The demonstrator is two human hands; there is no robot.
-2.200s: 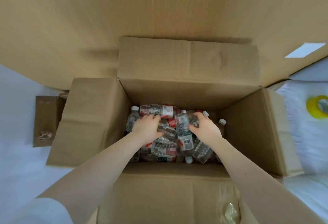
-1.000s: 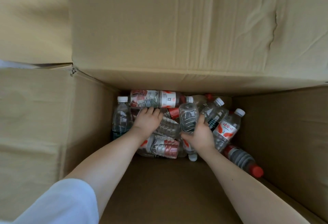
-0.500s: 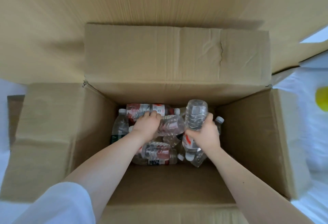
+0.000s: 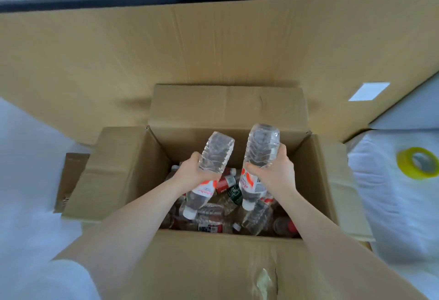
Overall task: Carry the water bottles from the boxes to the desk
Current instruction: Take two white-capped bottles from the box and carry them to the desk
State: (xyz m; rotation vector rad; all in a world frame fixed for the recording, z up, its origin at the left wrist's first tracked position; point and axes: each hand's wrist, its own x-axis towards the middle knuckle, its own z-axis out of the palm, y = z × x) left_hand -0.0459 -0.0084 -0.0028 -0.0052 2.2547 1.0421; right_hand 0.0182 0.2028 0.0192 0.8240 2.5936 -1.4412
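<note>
The left hand (image 4: 193, 173) clamped its fingers round one water bottle (image 4: 215, 155), the right hand (image 4: 274, 172) round a second bottle (image 4: 261, 146), both caps-down above the open cardboard box (image 4: 180, 140) (more bottles (image 4: 211, 216) heaped inside). Pick-up seemed done; next, both needed lifting clear of the flaps (image 4: 114, 169) toward the desk.

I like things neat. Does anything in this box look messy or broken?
Yes. The bottles in the box lie jumbled every which way. The near flap has a split beside a crumpled bit of tape. The left hand grips the left bottle and the right hand the right bottle, both cap-down.
</note>
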